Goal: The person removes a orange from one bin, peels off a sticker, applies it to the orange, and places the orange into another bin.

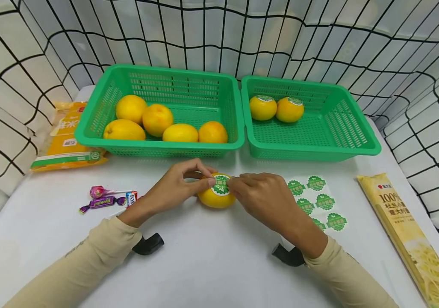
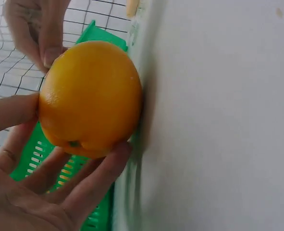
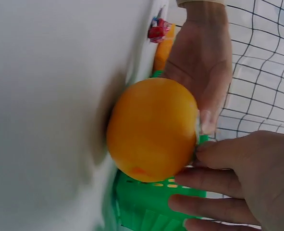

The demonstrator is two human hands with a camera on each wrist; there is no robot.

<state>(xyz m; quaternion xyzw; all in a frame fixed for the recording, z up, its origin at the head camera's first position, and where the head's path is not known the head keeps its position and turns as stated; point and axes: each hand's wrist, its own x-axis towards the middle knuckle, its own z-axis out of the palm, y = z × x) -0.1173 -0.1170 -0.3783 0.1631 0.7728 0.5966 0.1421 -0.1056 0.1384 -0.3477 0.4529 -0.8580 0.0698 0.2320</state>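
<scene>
An orange [image 1: 216, 200] rests on the white table between both hands, a round green-and-white sticker [image 1: 221, 185] on its top. The left hand [image 1: 178, 184] holds the fruit from the left. In the left wrist view, its fingers [image 2: 101, 180] curve round the far side and bottom of the orange [image 2: 91, 98], with the thumb near the top. From the right, the right hand [image 1: 265, 199] has its thumb and forefinger together at the sticker's right edge. Its other fingers [image 3: 209, 207] spread beside the orange [image 3: 151, 130] in the right wrist view.
Behind stand two green baskets: the left one [image 1: 173, 147] with several oranges, the right one [image 1: 315, 152] with two stickered oranges. A sticker sheet [image 1: 325, 201] lies at right near a pasta pack [image 1: 408, 231]. Candies [image 1: 104, 201] and an orange bag [image 1: 69, 141] lie left. Black wire mesh [image 1: 204, 38] surrounds the table.
</scene>
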